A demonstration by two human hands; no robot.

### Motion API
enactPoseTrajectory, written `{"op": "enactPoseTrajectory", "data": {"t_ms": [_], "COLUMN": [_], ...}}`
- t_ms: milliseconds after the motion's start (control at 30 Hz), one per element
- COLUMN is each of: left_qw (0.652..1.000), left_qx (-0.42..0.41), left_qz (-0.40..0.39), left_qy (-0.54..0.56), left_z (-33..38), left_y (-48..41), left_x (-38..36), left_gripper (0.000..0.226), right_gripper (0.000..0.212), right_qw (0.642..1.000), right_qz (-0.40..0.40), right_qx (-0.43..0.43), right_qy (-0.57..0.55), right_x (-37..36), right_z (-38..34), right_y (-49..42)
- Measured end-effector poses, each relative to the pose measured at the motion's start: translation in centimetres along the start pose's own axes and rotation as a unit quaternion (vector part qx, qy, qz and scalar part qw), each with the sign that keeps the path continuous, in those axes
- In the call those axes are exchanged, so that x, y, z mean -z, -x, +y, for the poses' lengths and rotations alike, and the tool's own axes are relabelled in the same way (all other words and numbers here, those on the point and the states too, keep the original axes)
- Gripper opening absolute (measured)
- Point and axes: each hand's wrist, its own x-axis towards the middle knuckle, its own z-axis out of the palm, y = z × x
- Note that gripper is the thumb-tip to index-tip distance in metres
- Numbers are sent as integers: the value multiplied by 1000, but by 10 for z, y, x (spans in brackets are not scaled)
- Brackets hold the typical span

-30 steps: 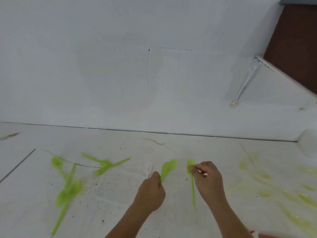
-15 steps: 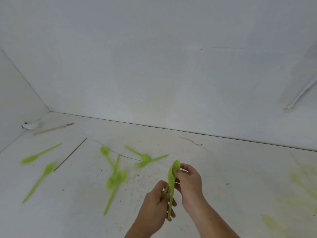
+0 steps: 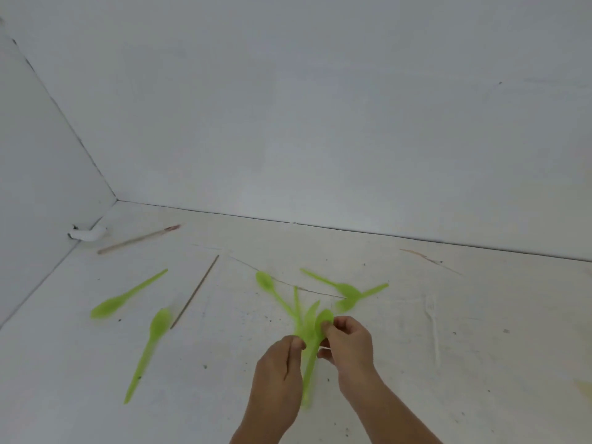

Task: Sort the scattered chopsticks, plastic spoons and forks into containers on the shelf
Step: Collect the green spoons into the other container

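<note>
At least seven green spoons (image 3: pixel 109 307), two chopsticks (image 3: pixel 137 240), one white fork (image 3: pixel 431 318)

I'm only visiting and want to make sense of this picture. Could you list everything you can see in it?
loose spoons: at least five, green, scattered on the surface at left and middle; blur hides the exact count
held spoons: a few, green, between both hands
chopsticks: two, one pale wood near the left corner, one thin and dark nearer the camera
fork: one, white and faint, on the surface at right
small object: one, white, in the left corner; unclear what it is
surface: one, white, scuffed
walls: two, white, meeting at left
left hand: one, grips the held spoons
right hand: one, pinches a spoon bowl
</note>
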Motion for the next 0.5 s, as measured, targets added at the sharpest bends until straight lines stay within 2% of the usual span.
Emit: {"op": "enactPoseTrajectory", "data": {"t_ms": [100,267,467,500], "left_qw": [1000,998,994,991], "left_qx": [1,45,-97,-122], "left_qz": [-18,46,55,61], "left_qy": [-7,10,-10,-18], "left_z": [-15,-42,-50,-51], "left_y": [-2,-9,-11,-11], "left_x": [10,20,34,34], "left_gripper": [26,26,27,25], "right_gripper": [3,13,8,13], "right_qw": [1000,997,994,994], "right_qz": [-23,-63,-69,-69], "right_qx": [20,-12,-24,-24], "right_qy": [-1,-48,-79,-85], "right_x": [-17,-30,-38,-39], "right_z": [1,6,12,12], "right_y": [13,21,22,22]}}
